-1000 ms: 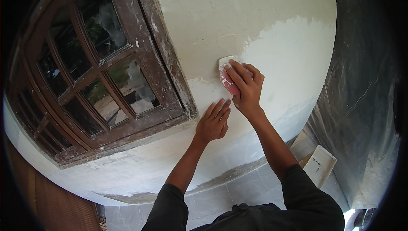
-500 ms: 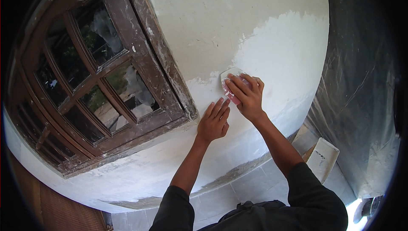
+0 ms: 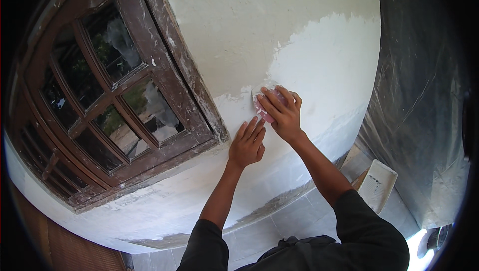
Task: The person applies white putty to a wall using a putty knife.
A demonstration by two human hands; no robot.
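My right hand (image 3: 285,115) is wrapped round a pink putty scraper (image 3: 264,114) smeared with white. The scraper lies against the wall (image 3: 327,66), at the ragged border between fresh white coating and the duller beige surface above it. Part of the tool is hidden under my fingers. Just below and left of it is my left hand (image 3: 247,147), holding nothing. Its fingers stretch up along the wall, with the tips close to the scraper's lower edge; whether they touch it I cannot tell.
A brown wooden window (image 3: 112,89) with glass panes and white smears fills the left side. Clear plastic sheeting (image 3: 416,101) hangs at the right. Below it, a white paint tray (image 3: 377,187) rests near the wall's foot, over grey tiles (image 3: 304,216).
My right hand has slid slightly left and down along the wall with the scraper. My left hand has stayed nearly in place, and the whole view has shifted a little.
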